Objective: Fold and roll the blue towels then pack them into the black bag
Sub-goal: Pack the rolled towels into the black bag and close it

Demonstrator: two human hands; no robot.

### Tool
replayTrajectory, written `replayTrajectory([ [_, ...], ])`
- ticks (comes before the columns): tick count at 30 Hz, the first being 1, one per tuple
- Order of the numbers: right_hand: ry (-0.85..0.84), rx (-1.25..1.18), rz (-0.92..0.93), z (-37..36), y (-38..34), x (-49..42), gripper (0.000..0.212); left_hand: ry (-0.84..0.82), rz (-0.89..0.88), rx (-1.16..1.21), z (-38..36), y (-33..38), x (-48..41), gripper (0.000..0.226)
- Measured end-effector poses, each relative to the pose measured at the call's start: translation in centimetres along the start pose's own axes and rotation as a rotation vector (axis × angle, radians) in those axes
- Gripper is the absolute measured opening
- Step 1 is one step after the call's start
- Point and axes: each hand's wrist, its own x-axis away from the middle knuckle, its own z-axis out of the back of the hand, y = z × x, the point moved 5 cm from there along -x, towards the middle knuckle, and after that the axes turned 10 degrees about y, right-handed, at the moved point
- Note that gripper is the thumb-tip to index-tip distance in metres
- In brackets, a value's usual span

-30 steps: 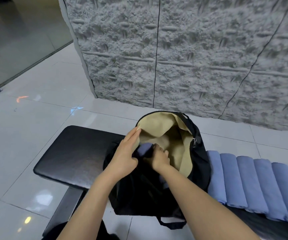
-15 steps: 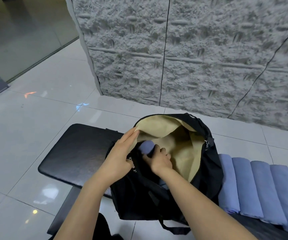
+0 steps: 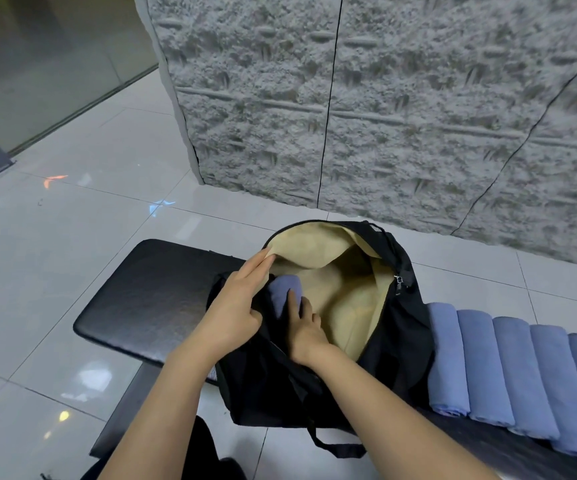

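The black bag [image 3: 408, 327] with a tan lining stands open on the black bench [image 3: 148, 299]. My left hand [image 3: 235, 306] holds the bag's near left rim, fingers stretched along the edge and thumb hooked over the fabric. My right hand [image 3: 306, 327] reaches into the opening and grips a rolled blue towel [image 3: 282, 289] that pokes up just inside the left side. Several more rolled blue towels [image 3: 509, 372] lie side by side on the bench right of the bag.
A rough grey stone wall [image 3: 384, 98] rises behind the bench. Glossy tiled floor [image 3: 55, 254] spreads to the left and under the bench. The bag's strap [image 3: 332, 445] hangs over the bench's front edge.
The towel roll shows a little more inside the bag and my right hand has shifted slightly on it. My left hand stays on the rim. The camera has drifted left.
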Motion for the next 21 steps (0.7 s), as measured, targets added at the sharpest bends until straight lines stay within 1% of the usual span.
replayTrajectory([
  [2,-0.042,0.000,-0.014,-0.2,0.2,0.2,0.099,-0.011,0.006,-0.001,-0.2,-0.1,0.1,0.097],
  [5,0.007,0.024,0.027,0.7,0.0,0.3,0.089,0.008,0.012,-0.013,-0.3,0.0,0.1,0.096],
  [9,0.203,0.086,0.173,4.5,-0.8,1.6,0.053,0.047,-0.006,-0.036,-0.4,0.1,-0.1,0.096],
  [11,0.374,0.089,0.285,7.2,-1.3,3.0,0.038,0.062,-0.027,-0.061,-0.4,0.0,-0.1,0.095],
  [12,0.482,0.059,0.343,8.7,-1.2,4.0,0.034,0.070,-0.038,-0.073,-0.5,0.0,-0.1,0.095],
  [14,0.724,-0.020,0.434,12.0,-0.1,6.1,0.031,0.085,-0.059,-0.084,-0.5,0.0,-0.2,0.095],
  [16,1.002,-0.135,0.454,15.1,2.9,8.1,0.030,0.093,-0.072,-0.087,-0.5,0.1,-0.1,0.095],
  [17,1.113,-0.162,0.393,16.1,5.0,8.9,0.029,0.095,-0.068,-0.086,-0.6,0.1,-0.1,0.095],
  [18,1.188,-0.154,0.279,16.7,7.4,9.4,0.031,0.095,-0.058,-0.087,-0.7,0.0,0.0,0.095],
  [19,1.215,-0.117,0.129,16.9,9.9,9.6,0.037,0.095,-0.048,-0.087,-0.8,0.0,0.1,0.096],
  [20,1.180,-0.067,-0.034,16.7,12.2,9.5,0.044,0.096,-0.043,-0.087,-0.9,0.0,0.1,0.096],
  [21,1.086,-0.023,-0.184,15.9,14.5,9.2,0.050,0.097,-0.043,-0.086,-1.0,0.0,0.1,0.096],
])
